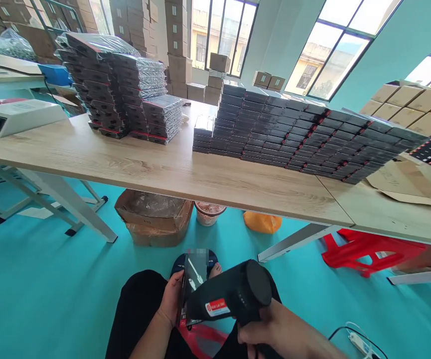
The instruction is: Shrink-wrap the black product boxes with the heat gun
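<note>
Low in the view, above my lap, my left hand (172,298) grips the left edge of a flat black box (196,269) that has a white cable pictured on its front. My right hand (262,326) is wrapped round the handle of a black hair dryer (224,291) with a red and white label. Its barrel points left at the box and covers the box's lower right part. From this angle I cannot tell whether the nozzle touches the box.
On the wooden table (155,167) ahead stand a long stack of black boxes (275,129) and piles of plastic-wrapped boxes (103,85). Beneath are an open carton (155,224), a basket (208,212) and an orange bag (262,222). A red stool (372,252) and power strip (362,344) lie right.
</note>
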Demonstrator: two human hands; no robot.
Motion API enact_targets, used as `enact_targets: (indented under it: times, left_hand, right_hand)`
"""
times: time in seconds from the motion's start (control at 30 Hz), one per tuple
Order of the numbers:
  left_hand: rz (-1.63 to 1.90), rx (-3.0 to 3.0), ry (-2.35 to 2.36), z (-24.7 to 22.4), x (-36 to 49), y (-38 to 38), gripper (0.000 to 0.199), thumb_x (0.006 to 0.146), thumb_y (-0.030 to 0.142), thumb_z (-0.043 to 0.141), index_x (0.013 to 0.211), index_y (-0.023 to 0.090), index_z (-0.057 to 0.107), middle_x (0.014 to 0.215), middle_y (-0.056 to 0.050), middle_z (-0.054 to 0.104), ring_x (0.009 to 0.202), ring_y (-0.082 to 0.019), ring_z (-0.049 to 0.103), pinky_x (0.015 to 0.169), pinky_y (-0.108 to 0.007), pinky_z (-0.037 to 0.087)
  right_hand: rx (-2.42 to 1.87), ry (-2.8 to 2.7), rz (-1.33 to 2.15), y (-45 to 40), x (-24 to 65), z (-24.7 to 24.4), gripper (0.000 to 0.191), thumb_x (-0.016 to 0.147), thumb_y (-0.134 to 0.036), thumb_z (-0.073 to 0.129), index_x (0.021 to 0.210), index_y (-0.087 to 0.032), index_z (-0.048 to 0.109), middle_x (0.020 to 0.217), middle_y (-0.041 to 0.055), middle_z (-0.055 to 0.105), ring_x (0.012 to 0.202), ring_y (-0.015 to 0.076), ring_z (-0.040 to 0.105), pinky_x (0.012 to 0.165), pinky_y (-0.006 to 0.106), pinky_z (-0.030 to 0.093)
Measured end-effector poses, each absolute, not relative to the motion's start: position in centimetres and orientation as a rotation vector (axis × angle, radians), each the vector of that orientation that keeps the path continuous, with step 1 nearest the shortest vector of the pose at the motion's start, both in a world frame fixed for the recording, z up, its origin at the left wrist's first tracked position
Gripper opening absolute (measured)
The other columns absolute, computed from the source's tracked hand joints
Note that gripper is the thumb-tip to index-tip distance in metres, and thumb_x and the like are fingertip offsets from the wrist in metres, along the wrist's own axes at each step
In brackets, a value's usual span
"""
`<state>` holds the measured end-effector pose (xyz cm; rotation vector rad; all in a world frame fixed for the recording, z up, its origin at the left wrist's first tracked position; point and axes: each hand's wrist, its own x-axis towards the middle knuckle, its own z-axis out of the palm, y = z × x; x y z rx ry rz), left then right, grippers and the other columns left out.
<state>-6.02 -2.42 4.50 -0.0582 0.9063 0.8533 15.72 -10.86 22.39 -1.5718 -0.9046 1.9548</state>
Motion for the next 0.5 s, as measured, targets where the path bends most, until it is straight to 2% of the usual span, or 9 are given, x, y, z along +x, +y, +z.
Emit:
enact_targets:
  times: [0.13,0.27,0.33,0.43,0.5]
  left_hand:
    - [0.846,-0.053,0.861,4.9,-6.3,-2.5,0.021,0.084,0.032,0.062,0.08,0.015,0.072,0.069,-0.009,0.076,0.076,-0.03,0.076,0.073,-0.039,0.059]
    - [0.873,-0.065,0.839,5.0,-6.4,-2.4,0.019,0.084,0.031,0.062,0.09,0.016,0.073,0.074,-0.008,0.078,0.081,-0.031,0.076,0.078,-0.042,0.059]
    - [0.902,-0.067,0.856,5.2,-6.4,-2.3,0.02,0.083,0.029,0.062,0.093,0.016,0.074,0.075,-0.008,0.078,0.083,-0.032,0.076,0.078,-0.043,0.059]
    - [0.854,-0.08,0.876,5.7,-6.1,-2.3,0.025,0.084,0.031,0.061,0.095,0.013,0.074,0.071,-0.01,0.077,0.081,-0.033,0.076,0.076,-0.044,0.059]
    - [0.808,-0.1,0.874,6.0,-5.9,-2.4,0.025,0.085,0.032,0.06,0.092,0.012,0.074,0.068,-0.01,0.076,0.079,-0.033,0.076,0.075,-0.043,0.059]
  right_hand:
    - [-1.627,-0.906,1.723,-11.0,15.1,22.4,0.026,0.071,-0.038,0.071,0.085,-0.016,0.067,0.059,-0.0008,0.059,0.057,0.0162,0.055,0.056,0.03,0.048]
    - [-1.695,-1.009,1.911,-12.0,15.7,21.8,0.022,0.069,-0.033,0.076,0.081,-0.018,0.067,0.063,0.0014,0.063,0.059,0.0175,0.057,0.057,0.031,0.044]
    - [-1.721,-0.984,1.91,-12.3,16.0,21.4,0.022,0.071,-0.036,0.076,0.08,-0.018,0.068,0.065,0.0022,0.064,0.062,0.0184,0.058,0.06,0.031,0.045]
    - [-1.687,-0.893,1.676,-12.0,15.9,21.2,0.033,0.073,-0.044,0.071,0.09,-0.015,0.067,0.061,0.0006,0.06,0.06,0.019,0.057,0.057,0.032,0.047]
    - [-1.579,-0.876,1.661,-11.3,15.4,21.7,0.039,0.071,-0.042,0.072,0.098,-0.014,0.067,0.064,0.0007,0.061,0.058,0.0183,0.056,0.053,0.031,0.047]
